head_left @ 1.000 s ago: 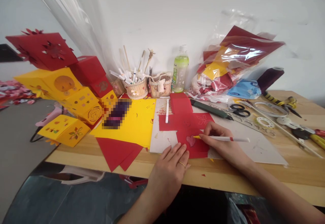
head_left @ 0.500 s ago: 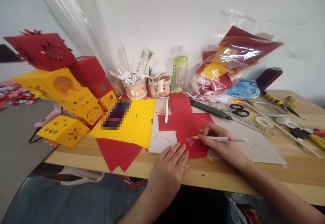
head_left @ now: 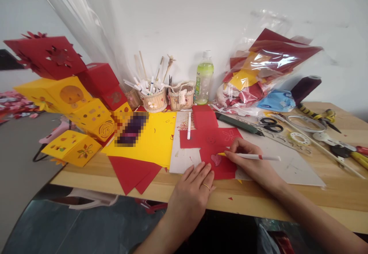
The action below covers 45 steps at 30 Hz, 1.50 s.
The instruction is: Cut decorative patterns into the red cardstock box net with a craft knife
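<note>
A cross-shaped piece of red paper (head_left: 191, 139) lies on a grey board (head_left: 303, 171), with a pink heart (head_left: 216, 159), a faint face and a flower outline on it. My right hand (head_left: 246, 159) pinches a white marker (head_left: 258, 156) with a yellow end pointing left, its tip at the heart's upper right edge. Flat on the lower left of the red paper rests my left hand (head_left: 194, 185), fingers stretched out, a ring on one finger. A second white marker (head_left: 189, 125) lies on the board and the paper's left arm.
Yellow sheets (head_left: 153, 139) and red sheets (head_left: 129, 171) lie left, beside stacked paper boxes (head_left: 94, 117). Behind stand a marker basket (head_left: 154, 101) and a bottle (head_left: 204, 79). To the right are a green utility knife (head_left: 238, 123), scissors (head_left: 270, 124) and a plastic bag of paper (head_left: 267, 62).
Almost nothing differs. Both hands keep their places on the red paper, and the marker tip stays by the heart; the whole view has shifted very slightly.
</note>
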{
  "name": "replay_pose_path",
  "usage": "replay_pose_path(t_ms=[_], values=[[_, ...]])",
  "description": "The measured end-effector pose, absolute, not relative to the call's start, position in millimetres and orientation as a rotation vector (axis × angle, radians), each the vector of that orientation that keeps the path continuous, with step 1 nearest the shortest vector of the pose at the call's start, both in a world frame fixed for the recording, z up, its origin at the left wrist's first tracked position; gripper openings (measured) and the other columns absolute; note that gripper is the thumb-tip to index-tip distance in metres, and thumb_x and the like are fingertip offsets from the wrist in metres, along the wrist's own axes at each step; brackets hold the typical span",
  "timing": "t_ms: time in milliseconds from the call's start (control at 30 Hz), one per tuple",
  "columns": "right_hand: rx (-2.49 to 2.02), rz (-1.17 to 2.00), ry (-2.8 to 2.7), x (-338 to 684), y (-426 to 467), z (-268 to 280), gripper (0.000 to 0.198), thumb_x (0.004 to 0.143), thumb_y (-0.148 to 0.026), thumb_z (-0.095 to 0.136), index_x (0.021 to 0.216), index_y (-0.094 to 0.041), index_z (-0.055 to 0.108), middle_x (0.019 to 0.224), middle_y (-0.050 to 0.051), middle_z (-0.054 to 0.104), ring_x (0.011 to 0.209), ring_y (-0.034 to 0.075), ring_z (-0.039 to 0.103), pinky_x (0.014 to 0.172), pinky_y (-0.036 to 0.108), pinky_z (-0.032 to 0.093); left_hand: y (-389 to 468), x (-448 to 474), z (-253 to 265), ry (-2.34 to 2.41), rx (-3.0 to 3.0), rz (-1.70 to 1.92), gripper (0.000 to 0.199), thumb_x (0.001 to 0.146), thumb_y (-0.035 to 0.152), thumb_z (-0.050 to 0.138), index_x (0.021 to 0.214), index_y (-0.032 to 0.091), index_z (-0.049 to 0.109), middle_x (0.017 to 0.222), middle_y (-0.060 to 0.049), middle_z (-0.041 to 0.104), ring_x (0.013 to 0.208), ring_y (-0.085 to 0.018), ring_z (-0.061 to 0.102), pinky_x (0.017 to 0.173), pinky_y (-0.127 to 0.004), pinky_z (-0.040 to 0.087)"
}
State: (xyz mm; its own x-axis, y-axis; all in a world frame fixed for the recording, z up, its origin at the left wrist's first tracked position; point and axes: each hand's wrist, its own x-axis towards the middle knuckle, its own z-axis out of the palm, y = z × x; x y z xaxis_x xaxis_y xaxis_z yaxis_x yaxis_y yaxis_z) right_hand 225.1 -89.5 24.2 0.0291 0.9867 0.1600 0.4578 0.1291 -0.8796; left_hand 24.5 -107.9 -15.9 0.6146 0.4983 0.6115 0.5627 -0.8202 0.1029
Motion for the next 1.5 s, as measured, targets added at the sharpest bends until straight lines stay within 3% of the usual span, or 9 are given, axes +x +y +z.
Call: replay_pose_path(t_ms=[1200,1500], values=[[-1.474,0.775,-1.542,224.8,-90.6,25.4,0.025,0.076,-0.028,0.057,0.058,-0.021,0.041,0.057,-0.003,0.043,0.055,0.012,0.037,0.049,0.025,0.03,-107.9,23.7,-19.6,-0.909,-2.732,-0.964,0.023,0.091,0.018,0.047,0.11,0.009,0.058,0.118,-0.011,0.061,0.114,-0.021,0.054,0.091,-0.037,0.049],[-1.468,0.813,-1.542,223.8,-91.1,27.0,0.025,0.075,-0.028,0.057,0.058,-0.021,0.04,0.057,-0.004,0.042,0.054,0.012,0.037,0.05,0.025,0.029,-107.6,24.5,-18.2,-0.897,-2.739,-1.009,0.025,0.094,0.018,0.041,0.108,0.008,0.059,0.117,-0.011,0.061,0.111,-0.022,0.056,0.088,-0.039,0.051]])
